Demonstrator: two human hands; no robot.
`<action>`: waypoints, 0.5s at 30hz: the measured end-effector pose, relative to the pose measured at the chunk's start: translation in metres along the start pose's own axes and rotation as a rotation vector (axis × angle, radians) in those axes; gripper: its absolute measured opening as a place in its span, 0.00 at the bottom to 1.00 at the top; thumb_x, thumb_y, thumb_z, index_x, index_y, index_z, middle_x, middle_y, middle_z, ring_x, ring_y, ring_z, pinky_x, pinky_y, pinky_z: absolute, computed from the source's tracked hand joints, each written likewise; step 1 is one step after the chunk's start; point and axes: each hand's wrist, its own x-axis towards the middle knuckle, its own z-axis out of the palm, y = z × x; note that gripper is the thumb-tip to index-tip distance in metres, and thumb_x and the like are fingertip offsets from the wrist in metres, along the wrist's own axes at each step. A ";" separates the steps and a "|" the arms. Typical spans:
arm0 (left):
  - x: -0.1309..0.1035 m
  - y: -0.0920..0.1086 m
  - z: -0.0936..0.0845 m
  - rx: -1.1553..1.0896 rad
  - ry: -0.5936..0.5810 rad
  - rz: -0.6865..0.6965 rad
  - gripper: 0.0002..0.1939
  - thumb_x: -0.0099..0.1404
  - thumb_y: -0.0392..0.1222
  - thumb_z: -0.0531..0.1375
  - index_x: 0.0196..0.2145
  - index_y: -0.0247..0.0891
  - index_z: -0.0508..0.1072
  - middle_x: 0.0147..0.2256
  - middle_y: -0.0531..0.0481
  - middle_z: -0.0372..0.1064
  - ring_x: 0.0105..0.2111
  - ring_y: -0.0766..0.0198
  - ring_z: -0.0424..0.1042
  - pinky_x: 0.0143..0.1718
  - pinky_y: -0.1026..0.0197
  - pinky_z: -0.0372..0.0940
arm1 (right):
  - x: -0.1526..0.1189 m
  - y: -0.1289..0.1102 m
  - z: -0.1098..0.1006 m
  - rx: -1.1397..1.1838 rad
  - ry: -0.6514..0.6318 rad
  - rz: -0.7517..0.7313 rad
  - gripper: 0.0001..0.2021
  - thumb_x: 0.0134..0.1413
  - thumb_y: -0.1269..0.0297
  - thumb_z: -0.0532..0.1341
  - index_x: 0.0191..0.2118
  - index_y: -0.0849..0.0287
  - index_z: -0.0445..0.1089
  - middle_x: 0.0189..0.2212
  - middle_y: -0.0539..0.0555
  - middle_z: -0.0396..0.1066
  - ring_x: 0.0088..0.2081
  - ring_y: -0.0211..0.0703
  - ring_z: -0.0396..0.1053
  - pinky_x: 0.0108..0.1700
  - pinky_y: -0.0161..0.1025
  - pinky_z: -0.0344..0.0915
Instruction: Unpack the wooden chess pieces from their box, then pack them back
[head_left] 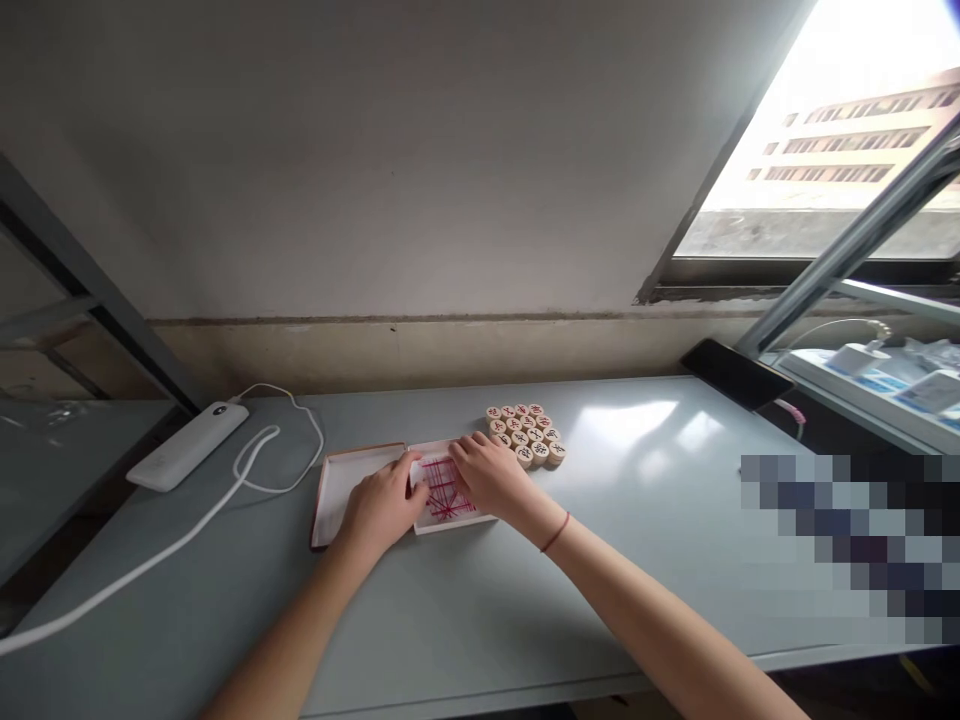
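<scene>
Under the right hand (491, 475) lies a red-lined sheet (445, 492).

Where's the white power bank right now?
In the head view, the power bank lies on the table's far left, beside the metal frame, with a white cable by it.

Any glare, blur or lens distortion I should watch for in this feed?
Head view: window blown out at its top; glare patches on the desk right of the game pieces; desk edges skewed by wide-angle stretch; pixelated block at right.
</scene>
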 end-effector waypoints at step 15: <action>-0.013 0.006 -0.032 -0.301 0.417 0.195 0.11 0.64 0.36 0.49 0.38 0.39 0.71 0.36 0.48 0.71 0.34 0.63 0.71 0.37 0.62 0.63 | -0.040 0.035 -0.034 0.910 0.059 0.121 0.06 0.59 0.61 0.54 0.34 0.57 0.61 0.30 0.51 0.65 0.31 0.39 0.64 0.31 0.35 0.59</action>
